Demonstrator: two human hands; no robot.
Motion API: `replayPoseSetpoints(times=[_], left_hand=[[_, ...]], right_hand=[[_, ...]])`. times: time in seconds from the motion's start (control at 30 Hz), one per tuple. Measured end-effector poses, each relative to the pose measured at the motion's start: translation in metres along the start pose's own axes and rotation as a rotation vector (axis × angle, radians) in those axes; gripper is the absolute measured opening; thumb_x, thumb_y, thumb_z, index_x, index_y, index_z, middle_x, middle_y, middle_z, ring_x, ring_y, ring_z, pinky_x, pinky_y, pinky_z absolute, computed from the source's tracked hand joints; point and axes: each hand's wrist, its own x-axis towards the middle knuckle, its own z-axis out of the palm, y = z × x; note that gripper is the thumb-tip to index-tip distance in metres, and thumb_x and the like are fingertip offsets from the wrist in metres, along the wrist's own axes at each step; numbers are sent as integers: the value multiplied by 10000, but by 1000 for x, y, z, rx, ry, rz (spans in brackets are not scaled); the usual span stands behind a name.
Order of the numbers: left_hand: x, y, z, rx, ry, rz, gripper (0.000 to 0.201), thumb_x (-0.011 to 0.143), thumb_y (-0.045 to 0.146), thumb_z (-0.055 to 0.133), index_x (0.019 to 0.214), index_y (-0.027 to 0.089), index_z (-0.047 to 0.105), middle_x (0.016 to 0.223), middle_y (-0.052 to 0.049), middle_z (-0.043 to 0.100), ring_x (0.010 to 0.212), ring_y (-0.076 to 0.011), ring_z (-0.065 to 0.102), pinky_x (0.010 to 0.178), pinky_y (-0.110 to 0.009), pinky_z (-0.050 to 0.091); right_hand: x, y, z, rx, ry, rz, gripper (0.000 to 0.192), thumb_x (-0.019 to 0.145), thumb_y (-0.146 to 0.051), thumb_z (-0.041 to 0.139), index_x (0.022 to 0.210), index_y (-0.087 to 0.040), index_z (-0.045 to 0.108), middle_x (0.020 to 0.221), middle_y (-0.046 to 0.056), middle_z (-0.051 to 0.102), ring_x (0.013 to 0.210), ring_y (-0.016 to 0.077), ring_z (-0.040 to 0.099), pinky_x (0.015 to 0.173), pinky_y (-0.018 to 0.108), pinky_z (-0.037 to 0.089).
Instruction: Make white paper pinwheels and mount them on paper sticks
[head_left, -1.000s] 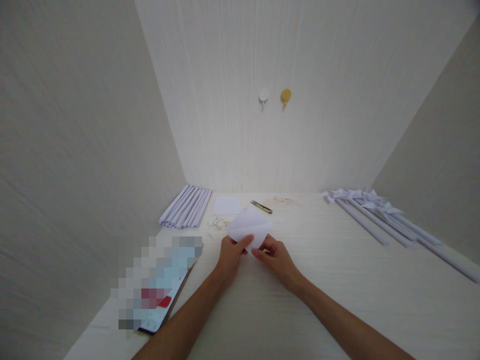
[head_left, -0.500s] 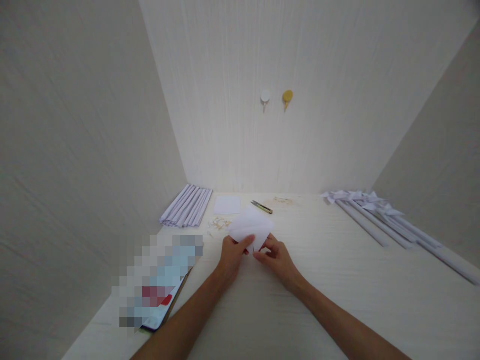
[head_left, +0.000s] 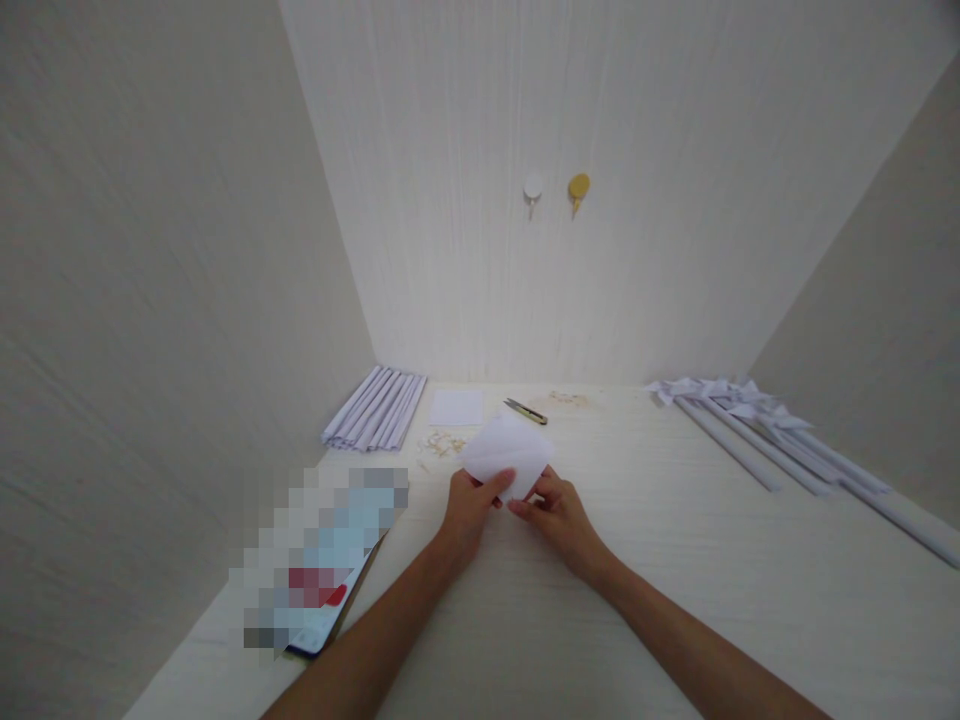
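Note:
A white square sheet of paper (head_left: 508,450) is held up at the middle of the table, one corner pointing toward me. My left hand (head_left: 466,508) grips its lower left side, with the thumb flat on top and the other fingers underneath. At the lower right edge, my right hand (head_left: 556,512) has its thumb and fingers closed at the paper near the bottom corner. Its fingertips are partly behind the sheet, and I cannot make out any small thing in them. Just beyond the paper lies a pair of thread snips (head_left: 526,411).
Small light-coloured bits (head_left: 444,443) lie left of the paper, near a flat white sheet (head_left: 457,407). Folded paper strips (head_left: 377,408) lie at the back left. Paper pinwheels on sticks (head_left: 757,425) lie right. A phone (head_left: 330,590) rests at left. Two round hooks (head_left: 578,188) are on the wall.
The thin dark line at the paper's bottom corner no longer shows. Both hands keep hold of the paper with only a slight shift of the fingers. The view has moved a little.

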Motion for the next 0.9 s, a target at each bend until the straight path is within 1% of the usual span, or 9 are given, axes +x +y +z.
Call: replayPoseSetpoints(times=[0.13, 0.23, 0.33, 0.4, 0.53, 0.6, 0.67, 0.8, 0.9], left_hand=[[2, -1, -1, -34, 25, -11, 249, 454, 279, 715, 579, 99, 599, 508, 0, 558, 437, -75, 426, 409, -206, 301], [3, -2, -1, -59, 6, -17, 265, 469, 285, 713, 630, 100, 614, 549, -9, 577, 457, -79, 444, 430, -211, 319], [2, -1, -1, -53, -38, -17, 273, 479, 281, 712, 667, 104, 622, 580, -12, 588, 462, -71, 444, 426, -201, 316], [3, 0, -2, -56, -33, -23, 282, 480, 290, 711, 673, 105, 623, 595, -18, 595, 465, -72, 450, 415, -194, 310], [7, 4, -7, -82, 38, -22, 284, 481, 326, 700, 640, 104, 620, 587, -23, 591, 477, -75, 461, 407, -181, 309], [9, 5, -9, -91, 51, -14, 276, 488, 328, 693, 652, 115, 626, 608, -21, 597, 490, -71, 468, 410, -171, 310], [11, 5, -10, -79, 36, -2, 263, 501, 321, 684, 668, 125, 632, 622, -20, 602, 497, -70, 473, 412, -169, 311], [10, 3, -9, 53, -28, 13, 206, 488, 281, 687, 564, 105, 613, 511, -6, 565, 418, -63, 417, 384, -186, 289], [7, 3, -7, 171, -69, -9, 200, 478, 248, 693, 587, 99, 615, 526, -16, 580, 428, -83, 441, 387, -202, 303]], right_hand=[[0, -1, 1, -34, 32, 6, 184, 601, -276, 636, 487, -168, 540, 799, 31, 489, 683, 131, 485, 449, 191, 370], [0, -1, 1, -59, 40, 21, 208, 592, -279, 636, 473, -160, 515, 777, 22, 483, 628, 111, 466, 418, 183, 333], [2, -1, 1, -68, 41, 22, 215, 627, -286, 598, 474, -157, 517, 792, 32, 497, 635, 119, 471, 448, 205, 346], [3, -1, 1, -53, 50, 17, 228, 635, -287, 585, 465, -159, 504, 780, 31, 508, 634, 123, 473, 475, 220, 357], [3, 0, -1, -17, 113, 37, 241, 602, -293, 614, 458, -172, 463, 593, -15, 480, 520, 100, 430, 452, 219, 331], [2, 1, -1, 38, 158, 82, 219, 609, -307, 613, 505, -180, 468, 483, -46, 434, 441, 86, 389, 422, 214, 301], [3, 3, -1, 127, 214, 140, 202, 622, -333, 606, 570, -185, 478, 425, -66, 414, 397, 77, 362, 403, 208, 274], [5, 5, -3, 304, 340, 201, 222, 622, -356, 611, 629, -188, 465, 412, -80, 414, 380, 60, 344, 384, 188, 246], [6, 5, -4, 371, 393, 214, 250, 608, -355, 626, 628, -192, 436, 412, -89, 403, 373, 52, 328, 374, 178, 229]])
